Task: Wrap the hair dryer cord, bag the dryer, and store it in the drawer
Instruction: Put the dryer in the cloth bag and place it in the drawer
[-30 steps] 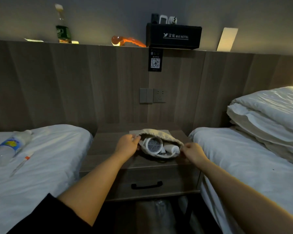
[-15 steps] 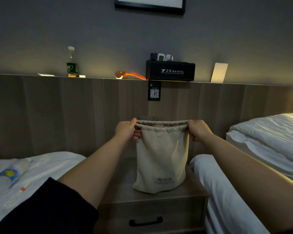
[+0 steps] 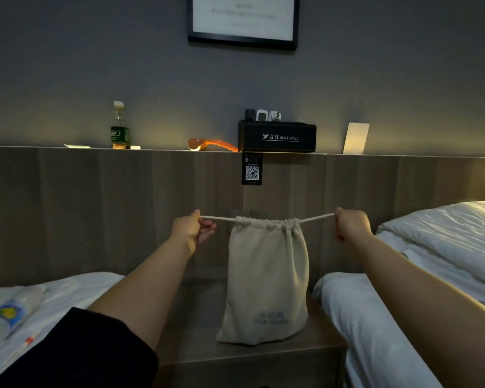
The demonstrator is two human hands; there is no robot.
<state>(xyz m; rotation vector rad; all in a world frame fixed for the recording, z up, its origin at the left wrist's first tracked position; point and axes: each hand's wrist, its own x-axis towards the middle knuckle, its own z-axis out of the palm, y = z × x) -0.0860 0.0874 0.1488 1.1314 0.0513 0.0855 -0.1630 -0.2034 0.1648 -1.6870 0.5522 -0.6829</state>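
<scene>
Compared with half a second ago, the two hands have moved apart and the mouth of the cloth bag (image 3: 266,278) is now gathered shut; before, it was held open between them. The left hand (image 3: 192,229) pinches one end of the drawstring (image 3: 216,218), and the right hand (image 3: 352,225) is closed around the other end, so the cord runs almost level from hand to hand with the bag hanging in the middle. The bag stands upright, its long axis vertical, and its bottom touches the top of the nightstand (image 3: 326,343), between the two beds. The hair dryer is not visible; I judge it is inside the bag. The drawer is below the bag, at the front of the nightstand, and only a small part of its handle shows at the bottom edge. The bag lies equally between both hands, so either one can lower it; the other hand then has to reach down and forward to pull the drawer open.
</scene>
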